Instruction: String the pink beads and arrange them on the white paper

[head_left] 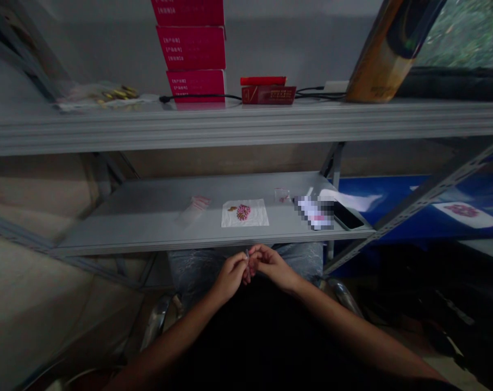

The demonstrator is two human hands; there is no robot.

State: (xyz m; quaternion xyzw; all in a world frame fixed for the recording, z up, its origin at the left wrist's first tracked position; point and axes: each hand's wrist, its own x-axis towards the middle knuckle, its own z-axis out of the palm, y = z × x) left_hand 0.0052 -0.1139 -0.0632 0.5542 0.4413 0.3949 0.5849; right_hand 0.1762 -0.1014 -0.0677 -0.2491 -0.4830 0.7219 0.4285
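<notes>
- Left hand (232,272): lower centre of frame, just below the front edge of the lower shelf (140,212). Grip closed, thumb and fingers pinching a small thin piece (247,254).
- Small thin piece: between the two hands, roughly upright, greyish. Too small and dim to identify.
- Right hand (275,267): just right of the left one, fingers curled, fingertips up against the same spot. Can't tell if its grip is closed on the piece or only next to it.
- Both hands over the lap, in front of jeans (197,266).
- White sheet (259,218): centre of frame, flat on the lower shelf, nearest item beyond the hands. Carries a cluster of pink beads (243,212), with gold bits (232,208) at the cluster's left.
- Clear bag (199,203): left of the sheet, lying flat, reddish marks at its upper end.
- Small clear bag (282,195): upper right of the sheet, pinkish bits inside.
- Phone (348,216): right end of the lower shelf, dark screen up. Pixelated item just left of it, can't make it out.
- Upper shelf (246,127): across upper frame. Stacked pink boxes (196,49) left of centre, small dark-red box (268,95) at centre.
</notes>
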